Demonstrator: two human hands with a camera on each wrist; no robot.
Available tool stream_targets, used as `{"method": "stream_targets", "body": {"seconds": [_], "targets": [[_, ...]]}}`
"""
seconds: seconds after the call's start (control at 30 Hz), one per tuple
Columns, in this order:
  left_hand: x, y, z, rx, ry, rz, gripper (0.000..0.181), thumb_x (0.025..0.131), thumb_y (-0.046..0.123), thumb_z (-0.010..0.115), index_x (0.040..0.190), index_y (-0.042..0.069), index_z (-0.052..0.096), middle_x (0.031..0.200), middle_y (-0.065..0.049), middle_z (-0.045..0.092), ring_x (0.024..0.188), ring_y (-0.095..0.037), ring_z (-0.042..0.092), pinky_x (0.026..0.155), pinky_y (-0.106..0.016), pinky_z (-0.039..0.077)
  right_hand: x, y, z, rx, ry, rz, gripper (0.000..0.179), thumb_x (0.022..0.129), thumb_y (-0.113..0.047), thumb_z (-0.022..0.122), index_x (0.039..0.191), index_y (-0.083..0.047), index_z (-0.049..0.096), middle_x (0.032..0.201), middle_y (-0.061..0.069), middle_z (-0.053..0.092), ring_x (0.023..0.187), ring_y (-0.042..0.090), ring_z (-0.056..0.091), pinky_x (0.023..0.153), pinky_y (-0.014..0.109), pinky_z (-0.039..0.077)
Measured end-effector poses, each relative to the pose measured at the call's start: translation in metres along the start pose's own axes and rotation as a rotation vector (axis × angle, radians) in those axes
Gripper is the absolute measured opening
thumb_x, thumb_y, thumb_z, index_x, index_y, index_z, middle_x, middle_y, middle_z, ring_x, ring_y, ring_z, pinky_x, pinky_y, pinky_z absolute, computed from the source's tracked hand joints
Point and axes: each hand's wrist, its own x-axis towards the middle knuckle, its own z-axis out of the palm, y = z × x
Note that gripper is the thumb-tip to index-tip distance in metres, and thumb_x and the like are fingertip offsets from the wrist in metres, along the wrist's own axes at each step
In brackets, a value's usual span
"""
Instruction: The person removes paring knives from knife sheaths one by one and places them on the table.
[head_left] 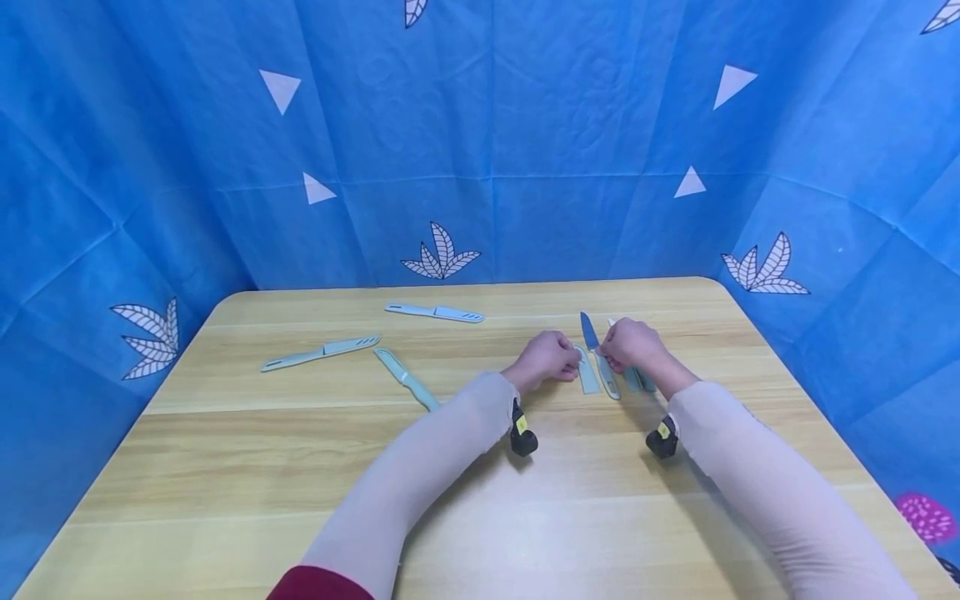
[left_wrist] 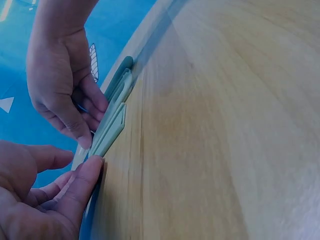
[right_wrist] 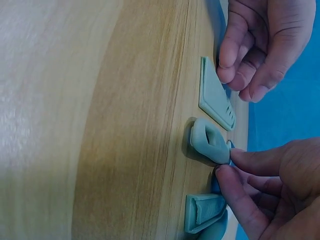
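My right hand [head_left: 637, 346] pinches a small knife [head_left: 609, 379] between thumb and finger near the front of its pale green handle; the bare blade points to the far side. Just left of it a pale green blade cover [head_left: 587, 375] lies flat on the table. My left hand [head_left: 546, 360] is at that cover's left side, thumb and fingers bent loosely; in the left wrist view its thumb comes up to the cover [left_wrist: 111, 131]. Right of the knife, partly hidden under my right hand, lies another green cover [right_wrist: 200, 212] with a green handle-like piece beside it.
A light blue covered knife [head_left: 435, 312] lies near the table's back edge. Two green covered knives, one at the left [head_left: 321, 353] and one near my left forearm [head_left: 405, 379], rest on the wooden table [head_left: 187, 467]. Blue patterned cloth [head_left: 525, 125] hangs around it.
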Motion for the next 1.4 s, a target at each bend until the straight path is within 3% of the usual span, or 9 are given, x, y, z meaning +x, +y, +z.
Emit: {"method": "stream_targets", "body": {"seconds": [0.27, 0.67, 0.9, 1.13, 1.4], "targets": [[0.0, 0.0, -0.011, 0.005, -0.018, 0.007, 0.008, 0.094, 0.007, 0.066, 0.093, 0.002, 0.059, 0.082, -0.011, 0.066, 0.07, -0.019, 0.066, 0.063, -0.026, 0.06, -0.002, 0.001, -0.001, 0.039, -0.004, 0.011, 0.033, 0.096, -0.023, 0.062, 0.068, -0.007, 0.066, 0.061, 0.003, 0.064, 0.059, 0.017, 0.062, 0.071, 0.035, 0.048], [0.004, -0.004, -0.032, -0.08, -0.156, 0.021, 0.028, 0.1, 0.024, 0.059, 0.11, -0.002, 0.062, 0.097, -0.016, 0.068, 0.082, -0.024, 0.068, 0.068, -0.03, 0.061, -0.005, 0.002, -0.002, 0.152, -0.019, 0.003, 0.031, 0.101, -0.025, 0.055, 0.094, 0.002, 0.068, 0.074, 0.007, 0.067, 0.065, 0.016, 0.066, 0.066, 0.032, 0.058], [0.0, -0.006, -0.047, -0.141, -0.201, 0.013, 0.046, 0.102, 0.034, 0.053, 0.123, -0.007, 0.056, 0.109, -0.02, 0.066, 0.093, -0.028, 0.068, 0.073, -0.031, 0.061, -0.007, 0.001, -0.008, 0.304, -0.035, -0.036, 0.048, 0.106, -0.034, 0.041, 0.096, 0.008, 0.062, 0.079, 0.012, 0.067, 0.069, 0.018, 0.067, 0.068, 0.033, 0.06], [-0.003, -0.009, -0.061, -0.241, -0.256, -0.02, 0.048, 0.102, 0.036, 0.052, 0.124, -0.006, 0.056, 0.114, -0.022, 0.065, 0.096, -0.031, 0.068, 0.078, -0.035, 0.06, -0.01, 0.001, -0.006, 0.503, -0.118, -0.013, 0.056, 0.107, -0.038, 0.035, 0.114, 0.013, 0.056, 0.102, 0.024, 0.067, 0.088, 0.027, 0.068, 0.077, 0.036, 0.06], [-0.012, -0.011, -0.079, -0.229, -0.278, -0.037, 0.051, 0.101, 0.041, 0.052, 0.125, -0.003, 0.056, 0.11, -0.017, 0.067, 0.099, -0.03, 0.067, 0.083, -0.037, 0.059, -0.016, -0.001, -0.004, 0.714, -0.183, -0.035, 0.068, 0.106, -0.046, 0.032, 0.124, 0.017, 0.05, 0.105, 0.024, 0.066, 0.089, 0.026, 0.069, 0.085, 0.039, 0.059]]}}
